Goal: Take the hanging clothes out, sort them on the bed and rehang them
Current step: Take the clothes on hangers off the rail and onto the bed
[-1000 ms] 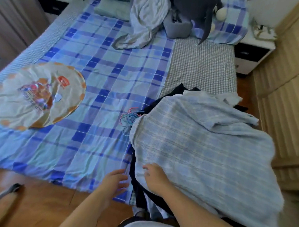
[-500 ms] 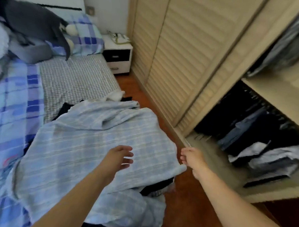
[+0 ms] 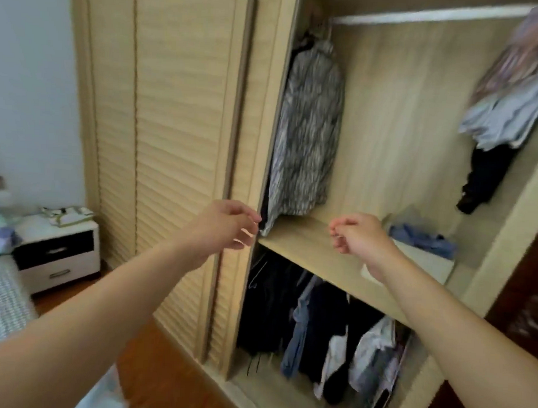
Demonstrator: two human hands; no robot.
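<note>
Soft, even daylight is filling the room — no glare is showing. Motion blur is smearing the clothes [image 3: 509, 100] up right of the right hand [image 3: 360, 237]. Deep shadow is swallowing the garments [image 3: 314, 329] below both hands — wide-angle distortion is bending the door [image 3: 172, 138] above the left hand [image 3: 226, 228].

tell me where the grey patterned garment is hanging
In the head view the grey patterned garment hangs at the left end of the wardrobe's upper compartment, beside the slatted door.
</note>
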